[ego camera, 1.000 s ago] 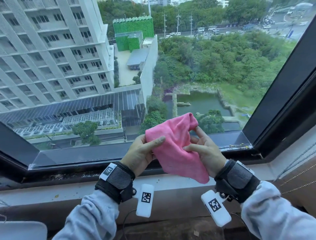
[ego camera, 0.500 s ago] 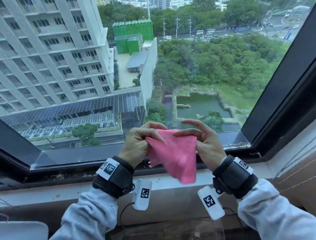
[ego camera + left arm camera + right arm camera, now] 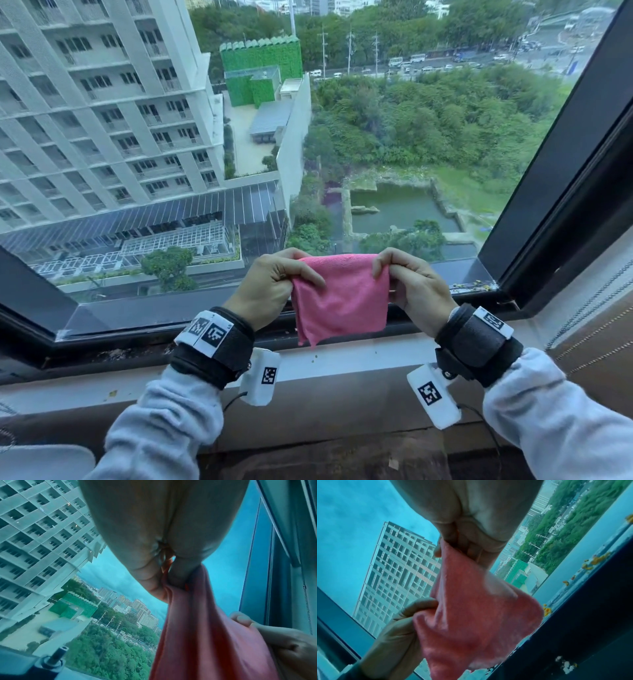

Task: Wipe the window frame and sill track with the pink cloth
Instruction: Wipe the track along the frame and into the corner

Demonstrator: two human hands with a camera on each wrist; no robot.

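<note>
The pink cloth [image 3: 342,294] hangs folded in front of the glass, stretched flat between both hands. My left hand [image 3: 274,284] pinches its top left corner and my right hand [image 3: 407,281] pinches its top right corner. In the left wrist view the left hand [image 3: 164,577] squeezes the pink cloth [image 3: 202,635] between thumb and fingers. The right wrist view has the right hand [image 3: 462,545] gripping the pink cloth [image 3: 471,622]. The dark window frame [image 3: 565,192] runs up the right side, and the sill track [image 3: 137,351] lies below the cloth, with dirt in it.
Yellowish debris [image 3: 476,285] lies on the outer ledge near the frame's lower right corner, also visible as debris [image 3: 595,559] in the right wrist view. A white sill ledge [image 3: 342,363] runs under the track. Blind cords [image 3: 589,301] hang at the right.
The cloth was bunched and drooping from both hands; now it is folded and pulled taut into a flat rectangle, each hand at a top corner, the hands slightly further apart.
</note>
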